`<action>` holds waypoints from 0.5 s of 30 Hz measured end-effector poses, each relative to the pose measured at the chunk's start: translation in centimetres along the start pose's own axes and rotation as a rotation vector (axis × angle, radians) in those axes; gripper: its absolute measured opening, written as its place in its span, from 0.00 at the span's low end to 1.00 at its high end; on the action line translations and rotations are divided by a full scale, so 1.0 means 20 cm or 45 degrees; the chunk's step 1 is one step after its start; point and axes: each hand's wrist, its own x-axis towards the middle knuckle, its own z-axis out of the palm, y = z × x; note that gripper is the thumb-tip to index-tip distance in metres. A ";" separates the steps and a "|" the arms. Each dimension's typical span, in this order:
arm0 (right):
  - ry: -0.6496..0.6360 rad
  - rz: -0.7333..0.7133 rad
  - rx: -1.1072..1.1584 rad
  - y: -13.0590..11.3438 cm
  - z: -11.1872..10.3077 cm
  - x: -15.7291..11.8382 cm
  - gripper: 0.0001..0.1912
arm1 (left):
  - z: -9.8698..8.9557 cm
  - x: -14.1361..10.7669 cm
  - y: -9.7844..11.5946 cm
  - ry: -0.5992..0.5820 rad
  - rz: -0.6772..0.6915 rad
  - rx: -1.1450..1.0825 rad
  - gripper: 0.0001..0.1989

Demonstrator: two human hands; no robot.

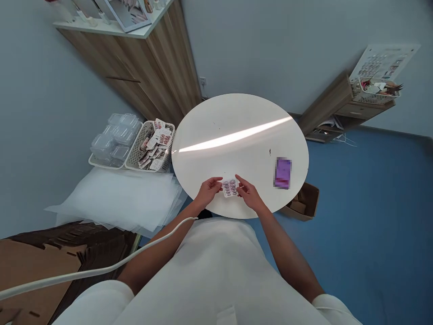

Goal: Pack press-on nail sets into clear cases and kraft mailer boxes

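Observation:
A small white card of press-on nails (230, 188) is held up over the near edge of the round white table (237, 108). Two columns of dark, patterned oval pieces show on its face. My left hand (209, 189) pinches the card's left edge between thumb and fingers. On the opposite edge, my right hand (249, 193) grips it the same way, its index finger stretched along the upper corner. To the right on the tabletop lies a purple item (283, 173), blurred out by pixelation.
Left of the table stand a basket of nail cards (149, 167) and a basket of clear plastic boxes (117, 135), with translucent sheets (118, 194) below. A cardboard box (309, 201) sits on the floor at right. A white cable (101, 271) crosses near my left arm.

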 end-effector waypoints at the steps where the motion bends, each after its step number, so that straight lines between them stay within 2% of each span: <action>1: -0.020 -0.002 -0.041 0.01 -0.01 0.01 0.25 | 0.00 0.01 0.00 -0.020 0.002 0.013 0.17; 5: 0.075 0.015 0.036 0.02 -0.05 0.05 0.25 | 0.03 0.01 -0.02 -0.074 -0.033 0.048 0.12; 9: 0.173 0.038 0.201 0.04 -0.07 0.06 0.24 | 0.05 0.00 -0.04 0.025 -0.124 -0.081 0.12; 12: 0.121 0.048 0.222 0.06 -0.07 0.04 0.26 | 0.04 0.00 -0.05 0.127 -0.169 -0.143 0.13; 15: 0.011 0.056 0.121 0.10 -0.04 0.02 0.35 | 0.02 0.01 -0.06 0.160 -0.195 -0.135 0.14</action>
